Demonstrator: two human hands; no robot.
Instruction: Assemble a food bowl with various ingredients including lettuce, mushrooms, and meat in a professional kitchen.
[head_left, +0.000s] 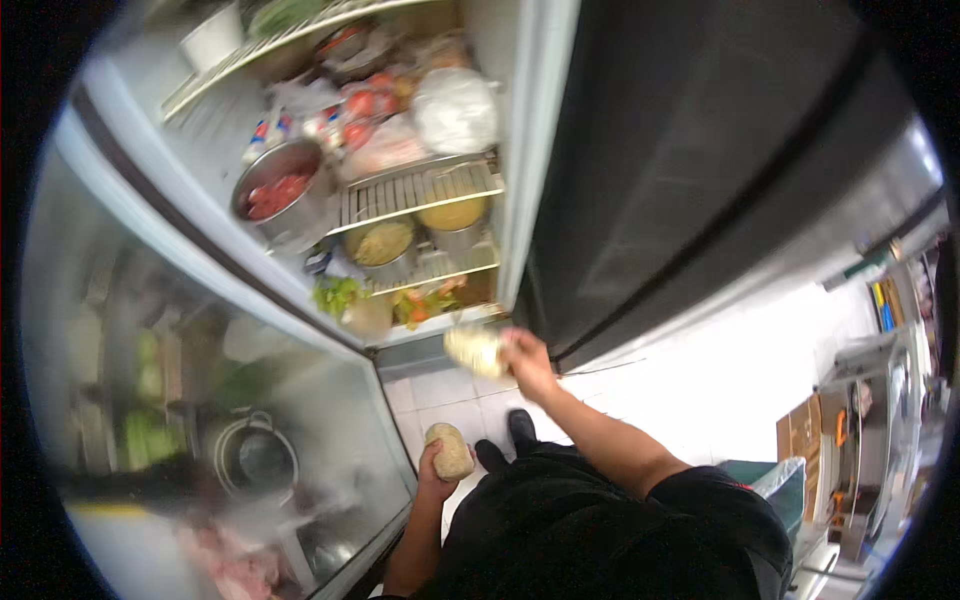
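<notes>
With the fridge (535, 130) open before us and its glass door (300, 400) swung out on our left, we would do well to work inside the gap between them, left elbow tucked so that the forearm does not knock the door. The wire shelves (370, 205) are crowded, and a steel pot (314, 203) of red meat sits at the front left, so we should steer any reach clear of its rim.

Both our hands are full: the right hand (530, 365) is clamped on one end of the right bundle (472, 350), just before the fridge's lower front edge, while the left hand (430, 468) grips the left bundle (449, 452), nearer our body and beside the door. An end grip probably lets the far end sag, so a palm beneath would be safer, firm without squeezing.

The right bundle is elongated, creamy yellow and blurred. The left bundle is a stubby oblong with rounded ends, beige and faintly mottled. Whether either is wrapped, we cannot tell.
</notes>
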